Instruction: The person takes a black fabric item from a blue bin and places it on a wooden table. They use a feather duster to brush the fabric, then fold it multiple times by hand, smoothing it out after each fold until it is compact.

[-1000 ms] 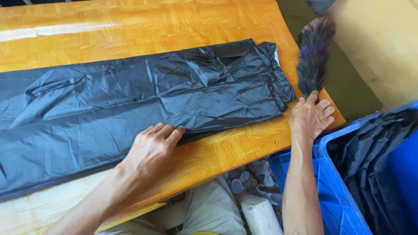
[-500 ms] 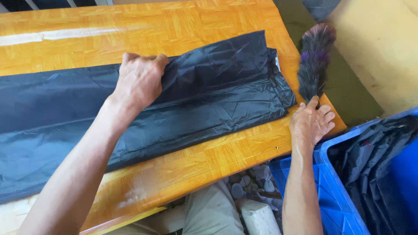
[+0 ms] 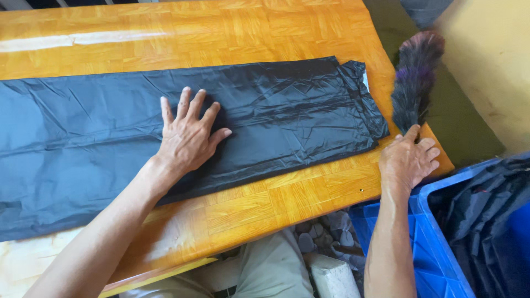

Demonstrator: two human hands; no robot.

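Black plastic sheeting [image 3: 265,110] lies folded into a long flat band across the wooden worktop [image 3: 265,27]. The left hand [image 3: 187,135] presses flat on its middle, fingers spread, grasping nothing. The right hand [image 3: 407,160] rests open on the worktop's corner, just beside a dark feather duster [image 3: 415,77]. A blue crate [image 3: 425,243] with more dark sheeting stands below that corner.

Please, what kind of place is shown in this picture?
Probably a small workshop or packing area for clothing, not certain. A dark garment lies flat on a wooden table under the left hand, and a blue crate beside the table holds more dark fabric.
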